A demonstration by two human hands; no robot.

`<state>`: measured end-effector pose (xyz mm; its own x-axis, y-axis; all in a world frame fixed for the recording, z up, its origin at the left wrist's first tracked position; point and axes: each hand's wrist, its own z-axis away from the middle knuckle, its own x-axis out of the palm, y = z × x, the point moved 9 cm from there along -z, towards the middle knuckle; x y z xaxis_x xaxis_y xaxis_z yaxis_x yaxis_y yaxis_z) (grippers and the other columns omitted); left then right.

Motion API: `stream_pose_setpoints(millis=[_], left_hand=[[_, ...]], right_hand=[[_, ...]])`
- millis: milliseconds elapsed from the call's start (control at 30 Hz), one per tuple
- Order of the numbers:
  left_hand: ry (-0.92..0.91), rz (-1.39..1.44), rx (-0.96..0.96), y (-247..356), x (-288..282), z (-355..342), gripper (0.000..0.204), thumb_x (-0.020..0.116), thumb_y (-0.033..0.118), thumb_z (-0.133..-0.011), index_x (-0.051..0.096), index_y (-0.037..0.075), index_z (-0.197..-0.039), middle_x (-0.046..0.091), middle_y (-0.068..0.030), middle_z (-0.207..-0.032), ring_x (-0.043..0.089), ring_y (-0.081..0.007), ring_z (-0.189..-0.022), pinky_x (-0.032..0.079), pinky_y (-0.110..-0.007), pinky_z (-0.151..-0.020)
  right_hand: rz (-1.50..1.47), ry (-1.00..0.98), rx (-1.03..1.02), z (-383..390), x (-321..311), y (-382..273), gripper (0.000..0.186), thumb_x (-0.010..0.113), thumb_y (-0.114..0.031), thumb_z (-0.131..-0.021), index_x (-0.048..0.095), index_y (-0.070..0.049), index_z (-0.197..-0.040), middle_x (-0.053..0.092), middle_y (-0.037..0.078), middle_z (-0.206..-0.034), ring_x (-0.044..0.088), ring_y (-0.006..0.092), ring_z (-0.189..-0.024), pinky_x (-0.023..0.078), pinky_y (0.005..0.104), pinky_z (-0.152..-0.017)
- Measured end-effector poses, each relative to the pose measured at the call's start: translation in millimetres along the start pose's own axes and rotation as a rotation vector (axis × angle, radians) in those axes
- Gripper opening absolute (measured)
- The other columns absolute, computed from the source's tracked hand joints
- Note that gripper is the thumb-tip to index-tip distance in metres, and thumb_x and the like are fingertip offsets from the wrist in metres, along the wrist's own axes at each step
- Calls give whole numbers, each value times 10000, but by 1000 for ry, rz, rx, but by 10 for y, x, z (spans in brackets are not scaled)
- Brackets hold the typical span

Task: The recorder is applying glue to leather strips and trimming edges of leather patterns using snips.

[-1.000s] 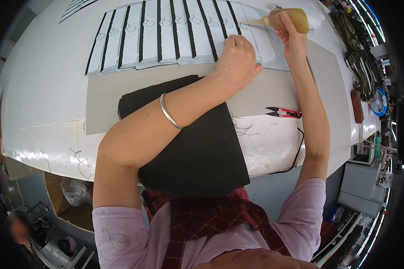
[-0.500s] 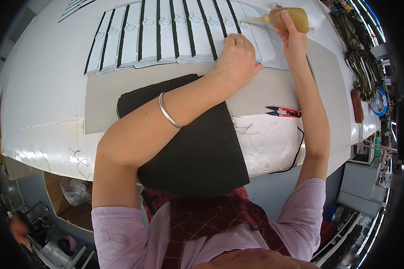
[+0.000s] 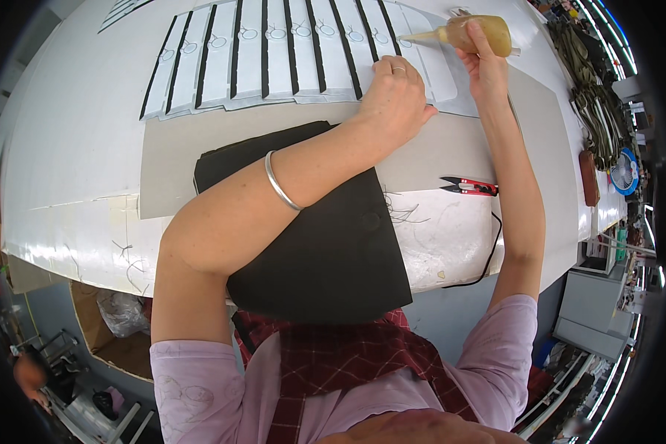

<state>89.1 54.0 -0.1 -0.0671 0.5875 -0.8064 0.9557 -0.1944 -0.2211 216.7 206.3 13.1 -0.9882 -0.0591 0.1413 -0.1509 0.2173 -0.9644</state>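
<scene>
My right hand (image 3: 482,63) is wrapped round a squeeze bottle (image 3: 488,35) of yellowish-brown liquid. The bottle lies sideways, its long thin nozzle pointing left at a small printed oval near the last black strip; whether the tip touches cannot be told. My left hand (image 3: 394,100) rests on the near edge of the overlapping pale panels (image 3: 248,66), fingers bent and thumb apart. Each panel carries a black strip (image 3: 292,52) along one side. Below my left forearm lies a stack of black fabric pieces (image 3: 325,251), partly covered by the arm.
Red-handled thread snips (image 3: 468,186) lie beside my right forearm on a grey board (image 3: 451,148). Loose threads (image 3: 403,211) and a black cord (image 3: 488,259) are near the table edge. Dark garments (image 3: 588,96), a blue fan (image 3: 624,172) and a cardboard box (image 3: 100,325) stand around.
The view has shifted very slightly. Both hands keep nearly the same place, with the bottle nozzle still over the panel at the right end of the row.
</scene>
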Motion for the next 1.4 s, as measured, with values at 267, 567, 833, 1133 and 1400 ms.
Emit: stream_pose_setpoints(millis=[267,567,833,1133,1400], left_hand=[[-47,14,2,11,2,-13,651,593,546,-915,671,-91,-1022,676,-207,-1007,629,-289,-986,473,-335,-835],[-10,-12,-4,-14,9,-3,643,589,547,-918,672,-83,-1012,676,-203,-1005,632,-289,-987,475,-342,-852],[4,5,-19,0,14,-7,654,592,546,-917,668,-94,-1025,674,-203,-990,631,-291,-978,474,-342,-848],[-83,53,-16,-26,-23,-20,663,610,539,-908,668,-116,-989,673,-220,-986,629,-290,-964,499,-346,-793],[-267,286,4,-337,-79,143,668,594,558,-920,640,-100,-1030,645,-196,-1007,615,-321,-1012,521,-397,-874]], right_hand=[[-27,32,-4,-73,-137,24,385,801,-251,-858,645,-45,-1144,677,37,-1053,659,122,-896,566,250,-679],[-31,-69,24,-7,55,22,419,806,-292,-857,640,-32,-1140,668,44,-1031,652,95,-853,570,199,-667],[19,-66,-8,-166,-33,60,376,789,-279,-873,652,-59,-1145,679,19,-1028,657,84,-861,568,204,-671],[42,-101,30,-87,-184,-137,403,765,-301,-889,639,-60,-1185,681,18,-1082,659,90,-922,558,178,-633],[-426,-209,115,-205,-64,-274,456,762,-295,-894,595,-42,-1235,644,78,-1184,652,143,-1012,582,206,-626]])
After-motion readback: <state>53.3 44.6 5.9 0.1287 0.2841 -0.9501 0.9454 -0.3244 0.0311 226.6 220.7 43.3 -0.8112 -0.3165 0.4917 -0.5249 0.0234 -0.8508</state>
